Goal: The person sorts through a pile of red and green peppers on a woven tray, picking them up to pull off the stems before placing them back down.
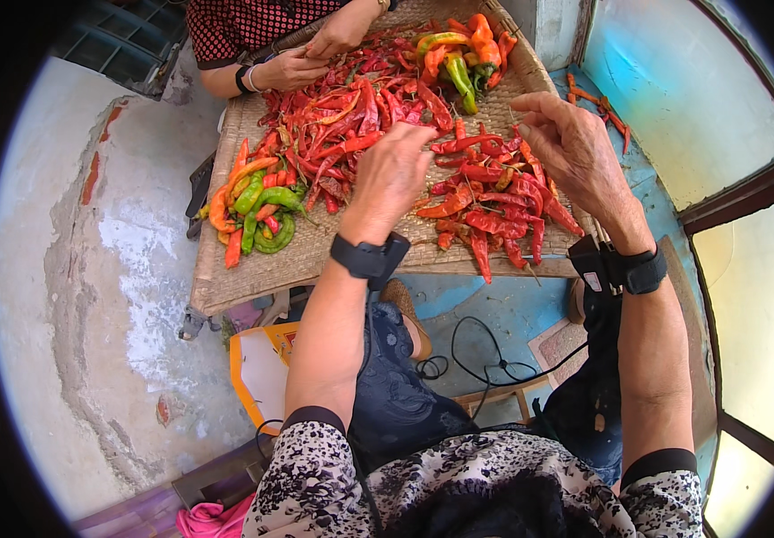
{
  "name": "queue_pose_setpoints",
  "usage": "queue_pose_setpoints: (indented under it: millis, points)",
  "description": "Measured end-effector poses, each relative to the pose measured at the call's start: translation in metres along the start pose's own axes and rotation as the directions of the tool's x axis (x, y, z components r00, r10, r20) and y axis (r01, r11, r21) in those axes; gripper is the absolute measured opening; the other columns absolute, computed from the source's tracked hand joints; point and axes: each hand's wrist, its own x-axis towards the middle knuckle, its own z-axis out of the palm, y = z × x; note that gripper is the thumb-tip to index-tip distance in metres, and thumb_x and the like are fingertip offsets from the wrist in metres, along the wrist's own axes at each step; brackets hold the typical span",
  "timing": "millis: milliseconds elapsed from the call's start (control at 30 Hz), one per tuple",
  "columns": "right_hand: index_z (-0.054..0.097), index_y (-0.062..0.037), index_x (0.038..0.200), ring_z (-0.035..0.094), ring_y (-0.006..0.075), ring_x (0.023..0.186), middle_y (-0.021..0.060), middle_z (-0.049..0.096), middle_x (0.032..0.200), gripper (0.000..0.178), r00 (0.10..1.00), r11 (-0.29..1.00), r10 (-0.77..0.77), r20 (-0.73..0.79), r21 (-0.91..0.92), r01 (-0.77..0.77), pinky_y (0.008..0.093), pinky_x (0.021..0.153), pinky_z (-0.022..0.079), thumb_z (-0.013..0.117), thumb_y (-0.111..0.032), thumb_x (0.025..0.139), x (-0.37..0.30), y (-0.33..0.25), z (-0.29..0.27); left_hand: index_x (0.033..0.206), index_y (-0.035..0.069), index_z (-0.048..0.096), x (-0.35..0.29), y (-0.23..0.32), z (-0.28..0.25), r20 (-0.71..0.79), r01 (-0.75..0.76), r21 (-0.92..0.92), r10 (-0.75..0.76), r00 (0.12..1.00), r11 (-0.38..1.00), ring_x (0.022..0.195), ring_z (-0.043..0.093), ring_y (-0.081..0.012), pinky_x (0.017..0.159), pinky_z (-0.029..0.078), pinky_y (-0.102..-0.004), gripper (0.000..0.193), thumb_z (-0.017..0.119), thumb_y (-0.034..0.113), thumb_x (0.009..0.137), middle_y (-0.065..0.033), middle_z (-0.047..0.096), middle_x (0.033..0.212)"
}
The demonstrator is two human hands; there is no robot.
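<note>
My left hand (391, 175) is closed in a pinch above the near middle of a woven tray (306, 273). A red chili pepper (460, 143) extends to the right from its fingertips. Higher on the right, my right hand (575, 152) has thumb and fingertips drawn together, with a tiny thin bit at the tips that I cannot make out. Below and between my hands lies a pile of wrinkled red chili peppers (503, 206). A larger heap of red chili peppers (333, 125) covers the tray's middle and far part.
Green and orange peppers (261, 202) lie at the tray's left, with another such bunch (463, 58) at the far right. Across the tray, another person's hands (302, 65) work over the heap. Black cables (485, 363) trail below, and a few peppers (615, 121) lie beyond the right edge.
</note>
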Motion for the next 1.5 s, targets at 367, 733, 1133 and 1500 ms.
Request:
queue_pose_setpoints:
  millis: [367,733,1133,1500]
  points:
    - [0.060,-0.0009,0.114,0.048,0.0118,0.060,0.0051,0.059,0.077,0.026,1.000,1.000,0.017,-0.008,0.004,-0.016,0.0272,0.057,0.043,0.061,-0.007,0.089,-0.002,0.008,-0.013,0.107,0.006,0.061,0.031,0.004,0.042,0.214,0.032,0.041,-0.040,0.976,0.999,0.089,0.060,-0.0369,0.078,0.049,-0.0463,0.023,0.062,0.009,0.083,-0.0168,0.060,0.095]
    - [0.061,-0.0011,0.114,0.049,0.0125,0.060,0.0060,0.059,0.078,0.026,1.000,1.000,-0.012,-0.010,-0.009,0.012,0.0289,0.057,0.043,0.060,-0.006,0.089,-0.003,0.005,-0.015,0.102,-0.001,0.063,0.034,-0.019,-0.016,0.001,0.310,-0.506,-0.359,0.933,0.805,0.071,0.061,-0.0144,0.066,0.052,-0.0299,0.024,0.065,0.018,0.087,-0.0072,0.066,0.084]
    - [0.063,0.0007,0.106,0.062,0.0240,0.060,0.0144,0.061,0.069,0.022,0.999,1.000,-0.006,-0.034,0.014,0.007,0.0348,0.057,0.048,0.057,-0.002,0.085,-0.001,-0.002,-0.010,0.105,0.002,0.066,0.020,0.001,0.023,0.271,0.074,-0.062,-0.055,0.961,0.995,0.089,0.062,-0.0324,0.084,0.050,-0.0424,0.022,0.061,0.014,0.087,-0.0154,0.063,0.095]
    - [0.061,-0.0003,0.113,0.047,0.0120,0.060,0.0040,0.054,0.075,0.025,0.998,0.999,-0.035,-0.044,-0.028,0.034,0.0289,0.056,0.042,0.059,-0.005,0.089,-0.003,0.010,-0.020,0.092,0.000,0.063,0.026,0.022,-0.020,0.089,0.160,-0.338,-0.138,0.986,0.928,0.064,0.059,-0.0205,0.062,0.046,-0.0348,0.013,0.061,0.012,0.087,-0.0105,0.060,0.071]
